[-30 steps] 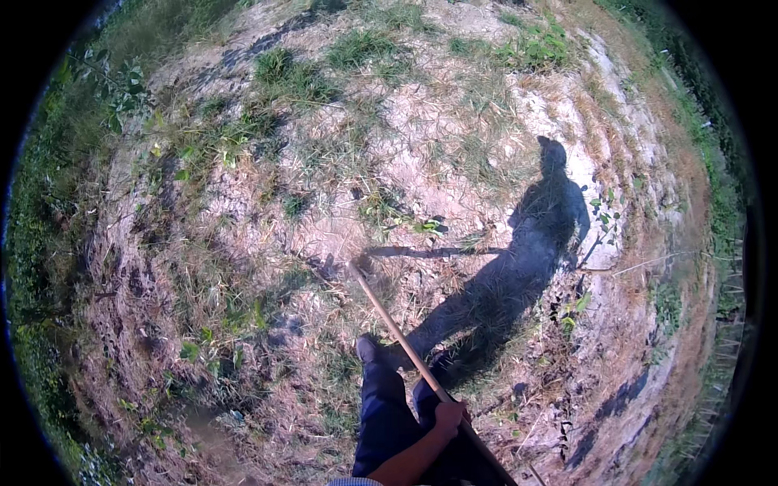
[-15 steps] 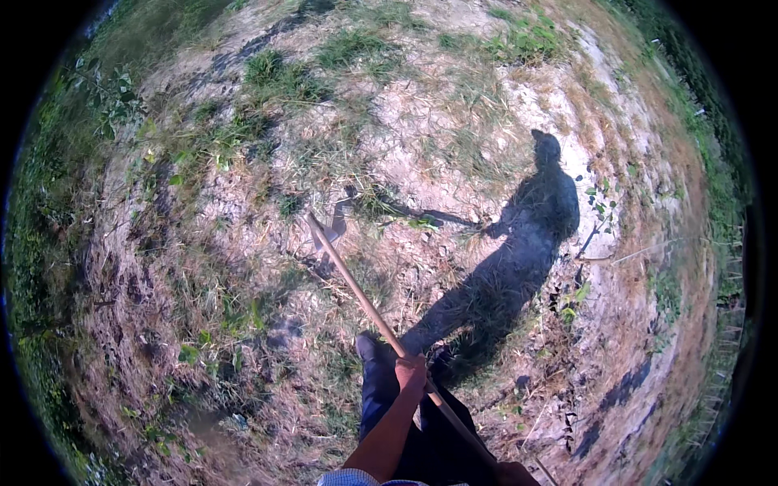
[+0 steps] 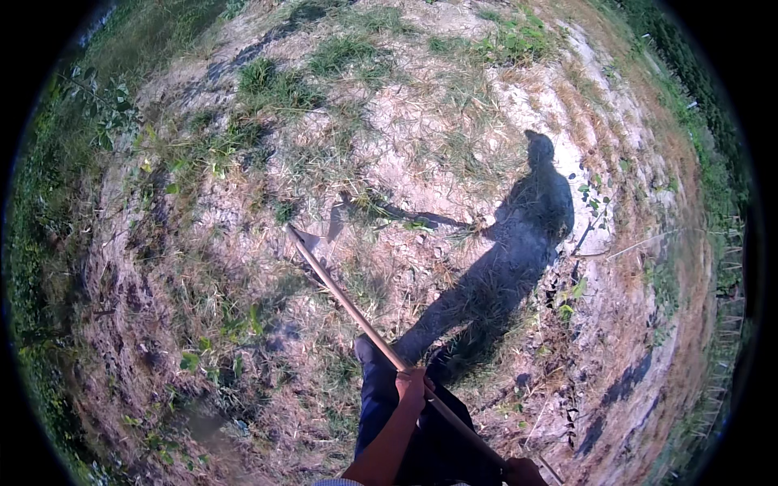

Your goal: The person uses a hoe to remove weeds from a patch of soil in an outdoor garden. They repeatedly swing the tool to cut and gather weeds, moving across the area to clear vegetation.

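Observation:
A long wooden-handled hoe (image 3: pixel 344 300) slants from the lower right up to the left in front of me. Its pale metal blade (image 3: pixel 306 238) is at the far end, by the dry grass; whether it touches the soil I cannot tell. My left hand (image 3: pixel 412 384) is closed round the middle of the handle, above my legs. Lower and to the right, my right hand (image 3: pixel 523 471) grips the handle near its rear end, partly cut off by the lower edge of the picture.
My dark trousers and a shoe (image 3: pixel 366 350) stand on dry ground (image 3: pixel 405 154) with patchy grass. My shadow (image 3: pixel 535 211) falls to the right. Green weeds (image 3: pixel 519 40) grow farther off, and a leafy plant (image 3: pixel 212 356) stands at the left. A thin stick (image 3: pixel 644 245) lies at the right.
The hoe's head has shifted a little to the left and nearer. My left hand has come slightly nearer with the handle, and more of my right hand shows.

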Demonstrator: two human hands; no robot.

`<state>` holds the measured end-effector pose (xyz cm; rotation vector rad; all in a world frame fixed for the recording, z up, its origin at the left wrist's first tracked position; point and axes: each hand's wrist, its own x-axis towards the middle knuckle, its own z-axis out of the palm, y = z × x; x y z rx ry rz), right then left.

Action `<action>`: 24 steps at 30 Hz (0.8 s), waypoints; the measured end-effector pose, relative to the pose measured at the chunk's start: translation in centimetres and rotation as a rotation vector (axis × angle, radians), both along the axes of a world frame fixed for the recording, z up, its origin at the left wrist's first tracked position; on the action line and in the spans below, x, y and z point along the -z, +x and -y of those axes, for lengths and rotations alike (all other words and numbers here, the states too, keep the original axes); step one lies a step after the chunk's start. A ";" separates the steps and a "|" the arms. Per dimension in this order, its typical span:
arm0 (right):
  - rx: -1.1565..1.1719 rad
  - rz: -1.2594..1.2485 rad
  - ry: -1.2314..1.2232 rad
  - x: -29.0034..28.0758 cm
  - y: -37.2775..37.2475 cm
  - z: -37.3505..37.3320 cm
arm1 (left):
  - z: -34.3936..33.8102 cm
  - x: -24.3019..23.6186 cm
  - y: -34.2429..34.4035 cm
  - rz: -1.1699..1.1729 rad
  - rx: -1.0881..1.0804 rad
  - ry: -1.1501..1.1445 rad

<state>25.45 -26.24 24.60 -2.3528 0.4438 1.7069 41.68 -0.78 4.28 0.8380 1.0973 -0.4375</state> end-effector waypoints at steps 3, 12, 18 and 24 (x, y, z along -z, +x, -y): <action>0.009 0.054 0.123 2.9 1.6 -1.5 | -3.0 1.5 2.6 0.179 0.050 0.187; -0.096 -0.058 0.249 1.1 -8.3 4.2 | 5.2 3.6 -4.4 -0.186 0.248 0.108; -0.020 -0.051 0.075 -2.8 -3.9 3.5 | 5.3 2.2 -5.0 -0.213 0.098 -0.147; -0.107 0.018 0.062 0.9 1.3 1.5 | -0.9 0.0 0.9 -0.046 -0.070 -0.024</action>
